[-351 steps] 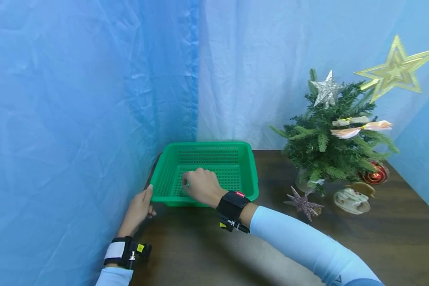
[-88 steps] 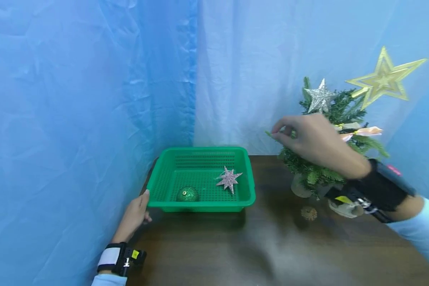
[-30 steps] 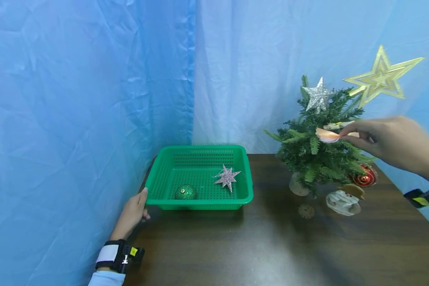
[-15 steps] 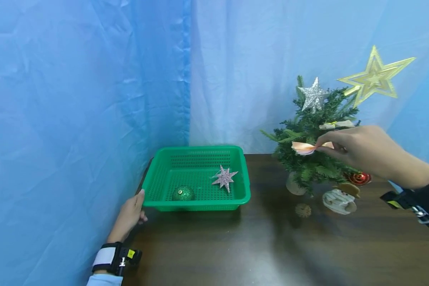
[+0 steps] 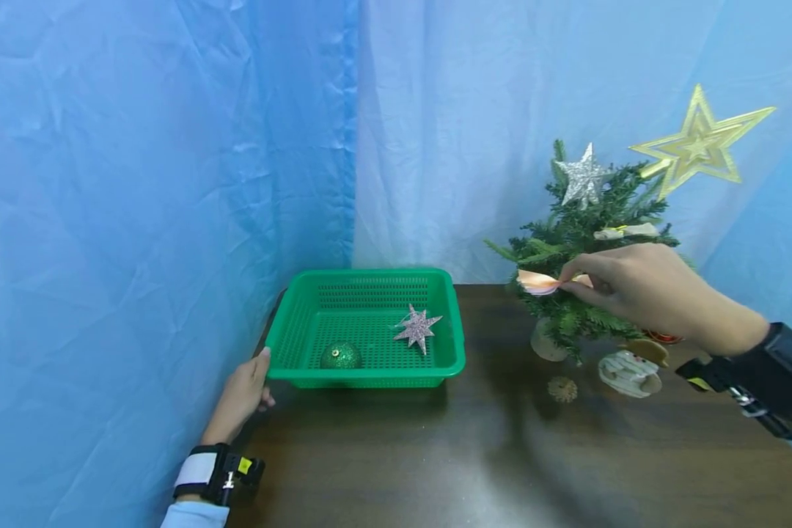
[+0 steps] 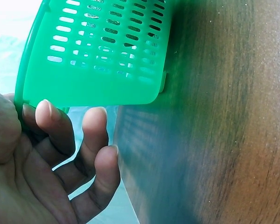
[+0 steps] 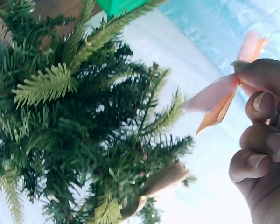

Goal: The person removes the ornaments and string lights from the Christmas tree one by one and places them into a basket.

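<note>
Between thumb and forefinger, my right hand (image 5: 647, 290) pinches a peach-pink ribbon bow (image 5: 537, 282) by its middle, in front of the small Christmas tree (image 5: 567, 249). In the right wrist view the bow (image 7: 214, 95) is apart from the branches, and a beige bow (image 7: 165, 179) sits on the tree. My left hand (image 5: 240, 392) grips the near left corner of the green basket (image 5: 369, 378); the left wrist view has thumb and forefinger at its rim (image 6: 25, 70). Inside lie a green glitter ball (image 5: 341, 356) and a pink glitter star (image 5: 419, 328).
A silver star (image 5: 584, 176) and a large gold star (image 5: 699, 143) are on the tree's upper part. Below it on the dark wooden table (image 5: 396, 455) are a snowman ornament (image 5: 629, 372), a small brown round piece (image 5: 562, 389) and a partly hidden red ornament (image 5: 663, 337). Blue cloth hangs behind.
Earlier, the green ball and pink star came to lie in the basket. The right hand took the peach-pink bow from the tree and moved it left and down. The left hand stays at the basket's corner.
</note>
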A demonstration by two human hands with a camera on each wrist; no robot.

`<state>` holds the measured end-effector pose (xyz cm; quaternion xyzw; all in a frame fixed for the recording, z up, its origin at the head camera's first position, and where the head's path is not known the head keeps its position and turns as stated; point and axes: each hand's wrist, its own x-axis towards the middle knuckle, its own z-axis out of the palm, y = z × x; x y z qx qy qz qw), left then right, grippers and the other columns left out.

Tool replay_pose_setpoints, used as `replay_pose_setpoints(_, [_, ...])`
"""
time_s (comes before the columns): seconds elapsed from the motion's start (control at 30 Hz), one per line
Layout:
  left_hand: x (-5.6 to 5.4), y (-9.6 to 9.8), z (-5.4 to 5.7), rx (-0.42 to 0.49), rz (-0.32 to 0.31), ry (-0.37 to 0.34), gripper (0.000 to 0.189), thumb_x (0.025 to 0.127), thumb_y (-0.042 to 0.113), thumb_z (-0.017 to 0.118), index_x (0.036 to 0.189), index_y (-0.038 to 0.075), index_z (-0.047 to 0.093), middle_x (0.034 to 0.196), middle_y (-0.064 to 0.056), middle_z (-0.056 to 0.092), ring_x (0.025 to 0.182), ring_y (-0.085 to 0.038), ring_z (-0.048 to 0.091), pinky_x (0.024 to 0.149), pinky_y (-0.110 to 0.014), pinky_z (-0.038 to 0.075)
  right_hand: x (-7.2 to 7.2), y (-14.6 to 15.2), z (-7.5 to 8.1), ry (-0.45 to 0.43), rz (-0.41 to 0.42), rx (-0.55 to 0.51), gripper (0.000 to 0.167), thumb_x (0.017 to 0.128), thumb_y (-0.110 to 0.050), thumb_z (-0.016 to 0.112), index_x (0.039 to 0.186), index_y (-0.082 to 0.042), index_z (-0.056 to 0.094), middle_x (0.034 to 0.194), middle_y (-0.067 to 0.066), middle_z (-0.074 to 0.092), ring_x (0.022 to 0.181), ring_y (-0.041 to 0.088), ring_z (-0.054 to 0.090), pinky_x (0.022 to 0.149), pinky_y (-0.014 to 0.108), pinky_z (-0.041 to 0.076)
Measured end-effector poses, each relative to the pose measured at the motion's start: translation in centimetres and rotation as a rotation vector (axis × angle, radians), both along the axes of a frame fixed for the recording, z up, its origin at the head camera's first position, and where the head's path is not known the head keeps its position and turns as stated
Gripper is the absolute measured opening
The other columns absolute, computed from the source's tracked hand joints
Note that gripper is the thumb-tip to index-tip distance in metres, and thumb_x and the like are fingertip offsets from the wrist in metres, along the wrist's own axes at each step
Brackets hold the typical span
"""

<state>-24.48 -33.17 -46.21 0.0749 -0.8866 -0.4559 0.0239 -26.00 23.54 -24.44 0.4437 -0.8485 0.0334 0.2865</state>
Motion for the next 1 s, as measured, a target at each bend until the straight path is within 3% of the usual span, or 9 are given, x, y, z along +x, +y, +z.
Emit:
replay_pose_setpoints(0.17, [0.0,0.1,0.1,0.015,0.0,0.005,0.06,0.112,0.053,0.028,0.095,-0.001,0.051,0.063,-0.007,0.055,0.061,-0.023,0.061,0.058,-0.036,0.051,0.1,-0.8,-0.3,-0.037,0.002,0.012,0.013,0.093,-0.019,0.077,0.104,-0.025,0.074,0.063,-0.023,0.044,0.051,-0.006,0.028,0.047,0.021,0.024])
replay_pose_setpoints(0.37, [-0.2,0.1,0.0,0.022,0.004,-0.003,0.061,0.111,0.054,0.027,0.097,0.0,0.051,0.064,-0.007,0.055,0.061,-0.022,0.061,0.059,-0.036,0.051,0.1,-1.9,-0.8,-0.034,0.049,-0.006,0.006,0.1,-0.027,0.071,0.103,-0.023,0.075,0.059,-0.023,0.036,0.05,-0.006,0.027,0.047,0.021,0.024])
replay_pose_setpoints(0.6, [0.0,-0.1,-0.2,0.029,0.001,-0.004,0.061,0.111,0.054,0.027,0.096,-0.001,0.05,0.064,-0.007,0.055,0.061,-0.023,0.061,0.059,-0.036,0.051,0.5,-3.7,-1.1,-0.111,-0.01,0.021,0.016,0.089,-0.014,0.081,0.102,-0.021,0.076,0.07,-0.016,0.062,0.054,-0.006,0.043,0.049,0.023,0.038])
replay_pose_setpoints(0.7, [0.0,-0.1,-0.2,0.034,0.0,-0.002,0.062,0.111,0.054,0.027,0.097,-0.002,0.051,0.064,-0.007,0.055,0.061,-0.023,0.061,0.059,-0.037,0.051,0.4,-4.2,-1.5,-0.115,0.006,0.013,0.007,0.095,-0.024,0.077,0.102,-0.022,0.076,0.072,-0.015,0.065,0.053,-0.006,0.042,0.049,0.023,0.037])
replay_pose_setpoints(0.83, [-0.1,-0.1,-0.3,0.038,-0.001,0.001,0.062,0.111,0.055,0.028,0.098,-0.001,0.051,0.064,-0.007,0.054,0.061,-0.023,0.061,0.059,-0.037,0.051,0.0,-4.8,-2.0,-0.112,0.04,0.004,0.008,0.094,-0.024,0.079,0.102,-0.023,0.076,0.074,-0.016,0.066,0.052,-0.006,0.038,0.048,0.022,0.036])
replay_pose_setpoints(0.9, [-0.1,-0.1,-0.2,0.04,-0.001,0.002,0.061,0.111,0.055,0.028,0.097,0.0,0.051,0.064,-0.007,0.054,0.061,-0.023,0.061,0.06,-0.037,0.051,0.0,-5.2,-2.2,-0.119,0.043,0.009,0.019,0.087,-0.014,0.083,0.101,-0.023,0.076,0.076,-0.016,0.066,0.052,-0.006,0.036,0.049,0.022,0.036])
replay_pose_setpoints(1.0, [-0.1,0.0,-0.3,0.042,0.0,0.001,0.06,0.111,0.055,0.028,0.096,0.001,0.051,0.064,-0.007,0.054,0.062,-0.023,0.061,0.06,-0.037,0.051,-0.2,-5.7,-2.5,-0.126,0.049,0.013,0.017,0.087,-0.013,0.083,0.1,-0.023,0.076,0.072,-0.018,0.061,0.051,-0.006,0.032,0.048,0.022,0.033])
